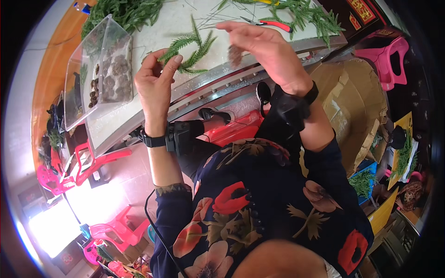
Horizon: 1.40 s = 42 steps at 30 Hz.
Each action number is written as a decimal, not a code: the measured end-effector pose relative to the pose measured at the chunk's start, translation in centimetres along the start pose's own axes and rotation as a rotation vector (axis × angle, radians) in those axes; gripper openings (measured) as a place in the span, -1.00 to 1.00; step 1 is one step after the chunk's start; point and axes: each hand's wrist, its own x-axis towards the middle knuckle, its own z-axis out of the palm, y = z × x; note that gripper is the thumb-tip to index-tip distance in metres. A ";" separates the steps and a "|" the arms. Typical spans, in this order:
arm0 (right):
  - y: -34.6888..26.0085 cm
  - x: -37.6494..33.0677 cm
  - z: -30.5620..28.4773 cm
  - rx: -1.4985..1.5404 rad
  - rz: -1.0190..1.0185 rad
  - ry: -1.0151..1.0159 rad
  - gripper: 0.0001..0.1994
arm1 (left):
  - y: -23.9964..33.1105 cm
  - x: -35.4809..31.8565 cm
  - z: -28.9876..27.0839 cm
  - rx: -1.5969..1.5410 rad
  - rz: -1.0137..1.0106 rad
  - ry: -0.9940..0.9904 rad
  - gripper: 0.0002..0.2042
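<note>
Over the near edge of the table, my left hand (155, 76) pinches a green artificial pine sprig (190, 48) between thumb and fingers. The sprig's needled twigs spread away from the fingertips, to the right. My right hand (266, 48) is raised to the right of the sprig, apart from it. At its fingers is a small brown pine cone (235, 56), smeared by motion; exactly how the fingers grip it is hard to make out. Just beyond the right hand, pliers (276, 24) with red handles lie on the table.
On the left stands a clear plastic box (76, 99) with several pine cones (118, 69) inside. Green sprigs (123, 16) pile up behind it, and more greenery (303, 18) lies far right. Thin wires (204, 19) are scattered on the white tabletop (160, 30). A cardboard box (354, 99) stands right.
</note>
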 end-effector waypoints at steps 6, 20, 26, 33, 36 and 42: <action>1.1 1.5 1.9 -0.393 -0.088 -0.086 -0.83 | 2.3 -0.7 1.0 -0.220 -0.011 -0.190 -0.71; 3.0 -0.1 4.2 0.002 -0.024 0.345 -0.85 | 0.0 -2.9 2.7 -0.507 -0.166 -0.092 -0.78; 1.8 -0.4 4.2 -0.266 -0.358 0.413 -0.88 | -0.5 -2.7 2.0 -0.210 -0.004 0.038 -0.83; 1.8 -0.7 5.7 -0.638 -0.459 0.213 -0.88 | 0.6 -3.0 2.0 -0.605 -0.325 0.015 -0.83; 1.9 -0.9 5.7 -0.553 -0.410 0.243 -0.89 | 0.9 -2.9 1.7 -0.753 -0.376 -0.063 -0.81; 2.3 -1.4 5.9 -0.561 -0.380 0.292 -0.88 | -1.1 -2.7 1.0 -0.832 -0.367 -0.241 -0.78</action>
